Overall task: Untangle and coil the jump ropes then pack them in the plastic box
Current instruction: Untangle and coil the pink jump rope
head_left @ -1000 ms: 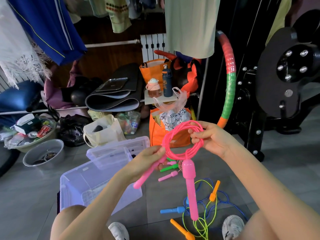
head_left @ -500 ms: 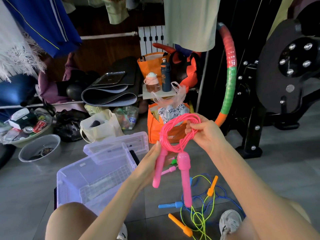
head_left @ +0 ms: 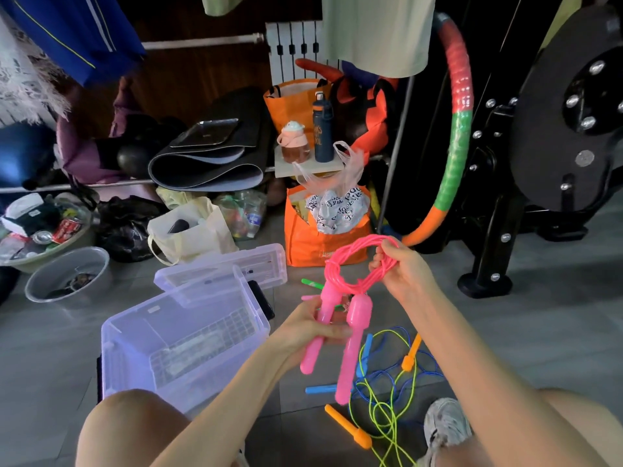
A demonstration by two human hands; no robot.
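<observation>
- Head view: the pink rope [head_left: 358,261] is coiled and held in the air, just right of the box [head_left: 111,358].
- The right hand [head_left: 404,274] grips the coil, fingers curled round its loops. The left hand [head_left: 310,328] grips one pink handle [head_left: 320,318], and the second handle hangs free just beside it.
- The box stands open on the floor with its lid [head_left: 222,271] behind it. No rope shows inside, so packing looks not yet begun.
- The blue and green ropes [head_left: 387,399] lie tangled on the floor below the hands. They likely remain to be untangled, coiled and packed.
</observation>
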